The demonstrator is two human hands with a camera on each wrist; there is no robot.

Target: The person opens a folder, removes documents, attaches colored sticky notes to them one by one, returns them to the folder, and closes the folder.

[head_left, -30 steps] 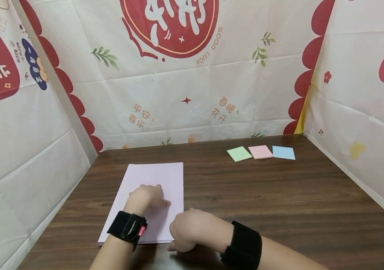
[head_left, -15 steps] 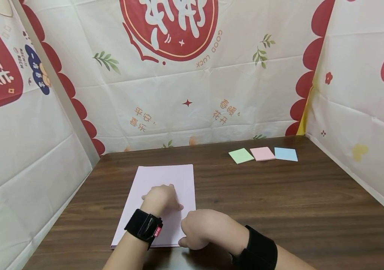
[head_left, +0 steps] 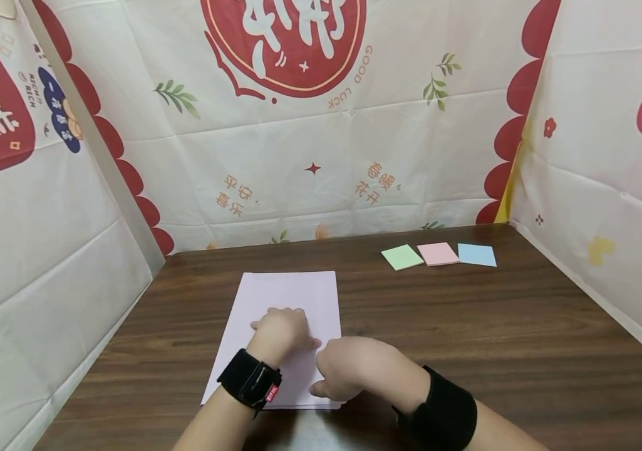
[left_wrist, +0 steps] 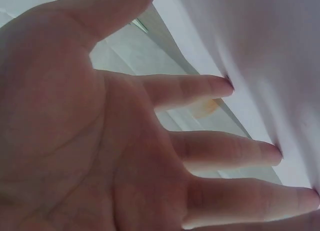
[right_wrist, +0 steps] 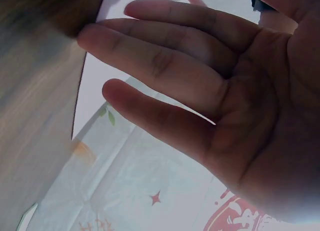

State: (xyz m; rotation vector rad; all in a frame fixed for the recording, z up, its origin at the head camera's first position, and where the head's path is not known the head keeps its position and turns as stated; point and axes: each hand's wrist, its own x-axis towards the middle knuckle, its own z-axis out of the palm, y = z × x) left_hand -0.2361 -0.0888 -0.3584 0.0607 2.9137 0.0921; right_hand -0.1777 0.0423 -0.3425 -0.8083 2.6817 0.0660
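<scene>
A pale lilac sheet of paper (head_left: 292, 294) lies flat on the dark wooden table (head_left: 467, 338), left of centre. My left hand (head_left: 284, 327) rests on the sheet's middle. In the left wrist view its straight fingertips (left_wrist: 260, 152) press on the paper (left_wrist: 280, 51). My right hand (head_left: 349, 366) sits at the sheet's near right edge. In the right wrist view its fingers (right_wrist: 165, 66) are straight and spread, with the tips down by the paper's edge (right_wrist: 94, 93). Neither hand grips anything.
Three sticky-note pads, green (head_left: 401, 257), pink (head_left: 437, 254) and blue (head_left: 476, 255), lie in a row at the table's back right. Printed cloth walls (head_left: 309, 156) close in the table at the back and on both sides.
The sheet has slid to the right across the table, with both hands travelling along on it. The right hand has moved up onto the sheet's near right edge.
</scene>
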